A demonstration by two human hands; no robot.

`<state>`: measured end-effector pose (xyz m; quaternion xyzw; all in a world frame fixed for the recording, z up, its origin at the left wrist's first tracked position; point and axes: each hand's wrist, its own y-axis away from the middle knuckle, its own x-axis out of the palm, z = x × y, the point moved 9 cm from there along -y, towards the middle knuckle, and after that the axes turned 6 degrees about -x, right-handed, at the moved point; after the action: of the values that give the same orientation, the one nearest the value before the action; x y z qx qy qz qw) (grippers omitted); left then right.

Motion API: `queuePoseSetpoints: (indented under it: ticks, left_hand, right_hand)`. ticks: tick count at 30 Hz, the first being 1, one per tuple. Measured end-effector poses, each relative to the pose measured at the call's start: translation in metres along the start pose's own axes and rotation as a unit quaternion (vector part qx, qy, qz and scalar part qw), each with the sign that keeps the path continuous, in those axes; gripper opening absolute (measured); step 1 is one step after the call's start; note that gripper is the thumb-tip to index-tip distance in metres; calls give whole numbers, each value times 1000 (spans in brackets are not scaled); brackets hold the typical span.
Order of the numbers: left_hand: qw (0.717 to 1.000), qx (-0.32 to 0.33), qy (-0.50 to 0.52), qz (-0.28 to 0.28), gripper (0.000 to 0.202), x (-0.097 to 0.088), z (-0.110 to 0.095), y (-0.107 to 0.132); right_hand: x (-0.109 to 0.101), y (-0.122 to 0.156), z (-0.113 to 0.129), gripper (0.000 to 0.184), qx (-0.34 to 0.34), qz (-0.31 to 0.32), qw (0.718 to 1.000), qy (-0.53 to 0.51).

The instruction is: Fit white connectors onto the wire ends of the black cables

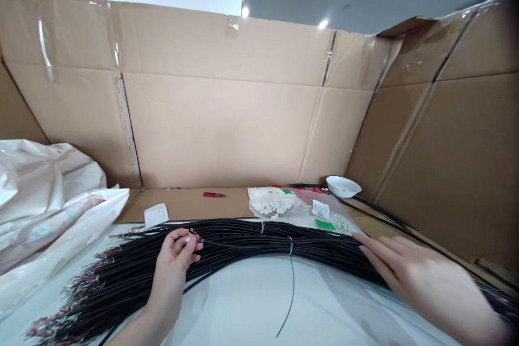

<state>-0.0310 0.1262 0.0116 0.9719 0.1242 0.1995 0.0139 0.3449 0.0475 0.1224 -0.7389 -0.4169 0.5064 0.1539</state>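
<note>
A large curved bundle of black cables [259, 243] lies across the white table surface [243, 292], with frayed coloured wire ends fanning out at lower left [77, 303]. Pale ties [290, 246] bind it near the middle. My left hand [174, 262] pinches a single cable's end with thin coloured wires [195, 235] between its thumb and fingers. My right hand [409, 281] lies flat against the bundle's right part, fingers extended, gripping nothing. One thin black strand [291, 294] droops loose toward me.
Cardboard sheets [219, 119] wall the back and right. On the cardboard ledge lie red-handled snips [214, 194], a clear bag of small white connectors [271, 204], a white bowl [343, 186] and a white card [156, 215]. White plastic sheeting [44, 211] is heaped at left.
</note>
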Motion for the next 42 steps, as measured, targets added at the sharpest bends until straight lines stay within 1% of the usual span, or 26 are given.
queuePoseSetpoints:
  ticks: [2,3,5,6,7,8,10,11,13,14,16,18,19,20,22,23,24,25,27,31,33,35,37,40,42]
  left_hand:
    - [1000,-4,-15,6,37,0,6,-1]
    - [1000,-2,-23,11,35,0,8,-1]
    - [999,5,-40,21,31,2,10,0]
    - [998,8,-49,26,29,3,11,1]
    - [998,10,-57,30,28,5,12,2]
    - [997,11,-63,35,28,7,13,3]
    - [996,13,-72,46,28,11,14,6]
    - [996,13,-75,52,28,13,14,8]
    - [994,9,-81,70,26,18,14,11]
    - [993,5,-85,83,24,21,14,12]
    - [990,-2,-96,107,21,26,15,15]
    - [987,2,-110,121,19,29,15,17]
    - [985,7,-117,124,18,30,15,18]
    - [984,11,-124,127,17,31,16,18]
    - [980,16,-140,139,14,33,18,20]
    - [978,17,-148,146,14,34,19,21]
    - [976,17,-156,151,13,35,20,22]
    - [974,16,-164,153,13,36,21,22]
    - [974,8,-172,150,14,36,24,22]
    - [978,-24,-142,151,21,36,29,23]
    - [975,-62,-126,170,28,38,36,25]
    - [967,-114,-124,192,38,40,46,27]
    - [959,-152,-127,201,43,41,53,29]
    - [957,-170,-126,198,41,42,55,29]
    - [956,-172,-122,202,39,43,53,29]
  right_hand:
    - [22,4,12,33,-52,19,998,18]
    - [32,5,14,31,-58,25,998,25]
    - [47,1,18,29,-34,26,999,23]
    - [51,-4,23,29,-11,24,1000,15]
    - [51,-10,31,31,11,19,1000,0]
    - [47,-18,45,31,19,5,999,-28]
    - [32,-38,86,32,2,-17,992,-123]
    - [24,-50,109,34,-17,-21,982,-187]
    - [11,-72,152,34,-43,-13,946,-321]
    - [9,-82,169,32,-45,6,925,-378]
    - [15,-100,193,31,-32,51,888,-455]
    - [32,-109,203,29,6,100,857,-505]
    - [43,-110,206,27,23,137,834,-535]
    - [54,-109,210,24,34,174,804,-568]
    - [69,-101,212,23,50,227,748,-621]
    - [72,-97,212,23,56,239,731,-637]
    - [74,-94,209,23,65,241,723,-644]
    - [74,-91,206,22,74,237,724,-644]
    - [72,-88,201,21,85,219,737,-634]
    - [64,-89,198,21,92,171,779,-596]
    - [60,-89,200,22,75,146,790,-591]
    - [56,-88,202,22,52,122,799,-586]
    - [54,-86,205,25,27,111,819,-562]
    - [53,-84,210,28,-16,115,854,-507]
    - [52,-84,212,28,-28,118,863,-490]
